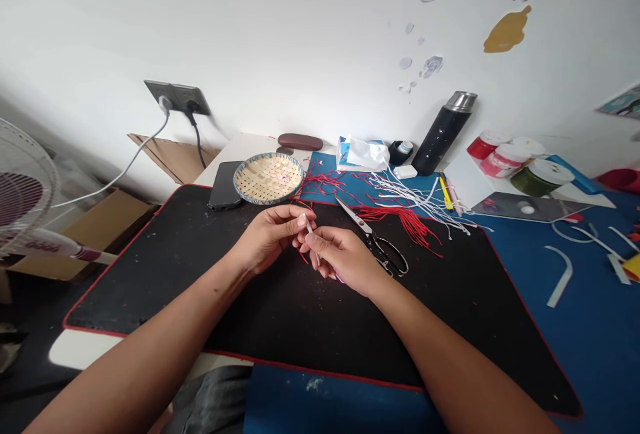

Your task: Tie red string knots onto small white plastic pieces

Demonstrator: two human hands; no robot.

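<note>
Far left, a white pedestal fan (25,181) stands near a cardboard box (100,234), and two cords run down from a wall socket (177,97). On the counter (240,147), a black phone (225,184) lies touching a shallow woven basket (269,179), both at the far edge of a black mat with a red border (150,287).

Over the middle of that mat, the left hand (273,237) pinches the upper end of a thin pale rod (313,241) between thumb and fingertips. The right hand (345,261) grips the rod lower down, its purple end (340,279) showing below the fingers. A short red cord (303,257) hangs just beneath the left hand's fingertips.

Just right of the right hand lie black-handled scissors (383,244), open, beside a bunch of red cords (400,224). Knotted white cords (420,197) spread behind them. Further back stand a black thermos (443,134) and paint jars (505,157), while white strips (560,274) lie on a blue mat (590,327) at far right.
</note>
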